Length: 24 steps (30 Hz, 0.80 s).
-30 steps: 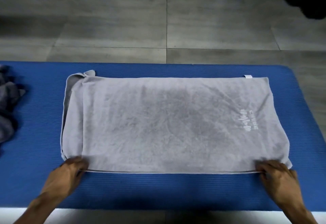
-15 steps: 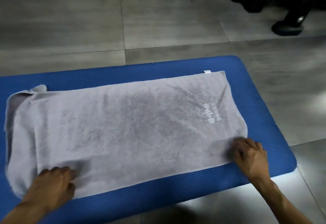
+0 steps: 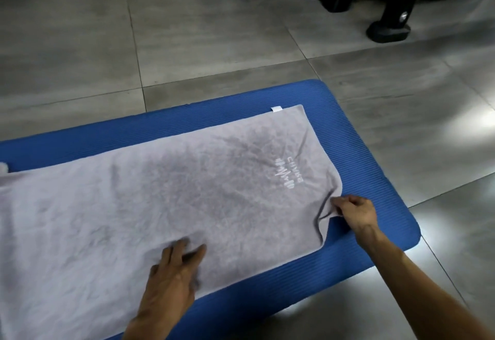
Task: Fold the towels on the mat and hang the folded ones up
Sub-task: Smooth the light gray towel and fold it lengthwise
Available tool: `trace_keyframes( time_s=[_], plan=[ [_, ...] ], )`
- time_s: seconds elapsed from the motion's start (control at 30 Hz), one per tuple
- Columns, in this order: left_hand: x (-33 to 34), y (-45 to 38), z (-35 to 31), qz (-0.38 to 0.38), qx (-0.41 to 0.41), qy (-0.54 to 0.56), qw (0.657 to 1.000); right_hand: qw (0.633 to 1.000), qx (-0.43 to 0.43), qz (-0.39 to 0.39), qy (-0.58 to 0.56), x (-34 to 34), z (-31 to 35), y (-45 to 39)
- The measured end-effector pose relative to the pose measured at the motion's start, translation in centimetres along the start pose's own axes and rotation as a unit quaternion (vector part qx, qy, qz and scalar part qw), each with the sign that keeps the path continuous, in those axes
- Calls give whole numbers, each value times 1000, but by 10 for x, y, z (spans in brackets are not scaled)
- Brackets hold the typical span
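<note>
A light grey towel, folded in half lengthwise, lies spread on the blue mat. White lettering shows near its right end and a small white tag sticks out at the far edge. My left hand lies flat on the towel near the middle of its near edge, fingers straight. My right hand pinches the towel's right end close to the near corner, and the cloth is lifted and creased there. The towel's left end runs out of view.
The mat lies on a grey tiled floor. A black stand foot and dark equipment sit at the far right, beyond the mat. Bright light patches reflect on the tiles to the right of the mat.
The view swung right. My left hand slid from the near left corner to the middle of the near edge. My right hand went from pressing the right corner to pinching and lifting it.
</note>
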<state>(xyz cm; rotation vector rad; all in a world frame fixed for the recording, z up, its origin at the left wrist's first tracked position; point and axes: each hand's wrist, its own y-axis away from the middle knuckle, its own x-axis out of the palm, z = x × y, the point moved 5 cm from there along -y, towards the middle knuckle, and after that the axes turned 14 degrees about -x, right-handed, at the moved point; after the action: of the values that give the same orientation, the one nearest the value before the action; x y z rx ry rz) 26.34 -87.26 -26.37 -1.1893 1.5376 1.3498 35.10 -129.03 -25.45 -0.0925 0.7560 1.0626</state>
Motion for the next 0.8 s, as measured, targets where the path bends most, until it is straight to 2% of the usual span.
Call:
trace_keyframes(
  time_s=[0.07,0.13,0.2,0.27,0.3,0.33,0.4,0.47,0.53,0.57,0.6,0.7,0.8],
  plan=[
    [5,1,2,-7,1,18,1000,1000,-16,-5,15,3,4,1],
    [8,3,5,-15,-1,36,999,995,-31,27,89,10,3,2],
    [12,7,6,-25,-1,47,999,995,-9,34,93,14,-6,0],
    [16,14,7,-36,7,50,998,999,44,-7,12,5,-14,1],
    [16,15,8,-43,10,53,998,997,58,-42,1,-5,-16,3],
    [15,17,8,-48,12,57,997,995,55,-70,44,-17,-16,7],
    [16,17,7,-56,9,62,996,966,-4,-119,229,-40,-13,13],
    [16,18,5,-55,-4,72,996,922,-133,-135,337,-41,-1,22],
    [17,20,5,-51,-7,81,995,890,-257,-73,370,-21,10,32],
    [16,22,6,-56,-1,85,995,872,-289,-28,394,-7,11,38],
    [14,24,7,-60,10,97,993,859,-302,5,413,4,11,43],
    [5,28,22,-62,28,184,981,848,-342,44,402,35,29,57],
    [-6,34,62,-101,-36,247,963,839,-401,83,359,85,67,82]
  ],
)
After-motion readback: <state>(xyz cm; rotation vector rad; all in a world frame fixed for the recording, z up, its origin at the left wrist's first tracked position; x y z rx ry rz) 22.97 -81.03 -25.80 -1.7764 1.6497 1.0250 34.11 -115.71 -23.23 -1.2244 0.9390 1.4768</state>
